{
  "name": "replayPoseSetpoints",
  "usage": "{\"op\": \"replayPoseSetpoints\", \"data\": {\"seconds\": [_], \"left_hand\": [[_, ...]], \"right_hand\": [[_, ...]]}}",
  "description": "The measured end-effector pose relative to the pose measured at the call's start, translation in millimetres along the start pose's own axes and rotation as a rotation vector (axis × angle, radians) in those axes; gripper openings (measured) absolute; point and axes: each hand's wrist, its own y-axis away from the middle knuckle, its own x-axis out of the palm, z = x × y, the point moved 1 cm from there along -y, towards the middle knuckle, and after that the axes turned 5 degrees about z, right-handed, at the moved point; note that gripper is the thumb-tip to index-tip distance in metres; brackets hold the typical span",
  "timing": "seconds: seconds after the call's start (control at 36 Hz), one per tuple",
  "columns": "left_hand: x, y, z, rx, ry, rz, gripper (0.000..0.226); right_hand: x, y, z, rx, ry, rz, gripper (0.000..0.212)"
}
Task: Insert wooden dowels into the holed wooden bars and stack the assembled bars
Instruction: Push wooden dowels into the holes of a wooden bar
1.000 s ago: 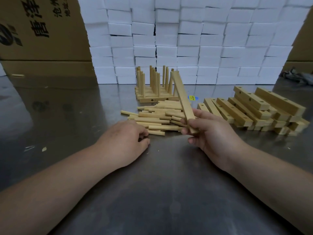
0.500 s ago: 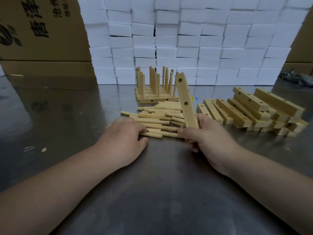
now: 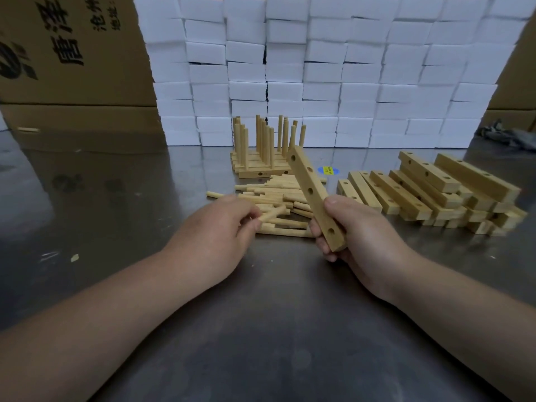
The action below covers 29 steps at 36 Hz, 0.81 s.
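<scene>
Head view: on the dull, reflective steel table, the right hand curls round the near end of a pale, square-edged wooden bar with round holes, which tilts up and away to the left. The left hand, fingers bent, pinches a smooth round wooden dowel at the near edge of the loose dowel pile. Behind the pile stands the stack of assembled bars with upright dowels; a heap of bare holed bars lies to the right.
</scene>
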Motion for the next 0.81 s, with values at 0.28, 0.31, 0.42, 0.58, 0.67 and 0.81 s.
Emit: {"op": "replayPoseSetpoints", "data": {"seconds": [0.28, 0.31, 0.42, 0.58, 0.67, 0.81], "left_hand": [[-5.0, -2.3, 6.1, -0.161, 0.257, -0.228, 0.016], [-5.3, -2.3, 6.6, -0.168, 0.279, -0.248, 0.019], [-6.5, -3.5, 9.3, -0.187, 0.362, -0.328, 0.021], [-4.2, -1.4, 4.7, -0.126, 0.395, -0.261, 0.023], [-4.4, 0.1, 2.6, -0.103, 0.396, -0.246, 0.026], [-4.0, -0.4, 3.6, -0.098, 0.412, -0.236, 0.027]], "right_hand": [[1.0, 1.9, 1.8, -0.003, 0.037, 0.093, 0.021], [0.9, 2.2, 1.8, 0.005, 0.042, 0.098, 0.02], [-0.1, 3.5, 3.1, 0.032, 0.047, 0.137, 0.017], [0.4, 4.8, 4.6, 0.013, 0.161, 0.109, 0.018], [-0.6, 4.0, 4.5, 0.039, 0.196, 0.06, 0.02], [-2.1, 4.0, 3.9, 0.063, 0.16, 0.044, 0.019]]}}
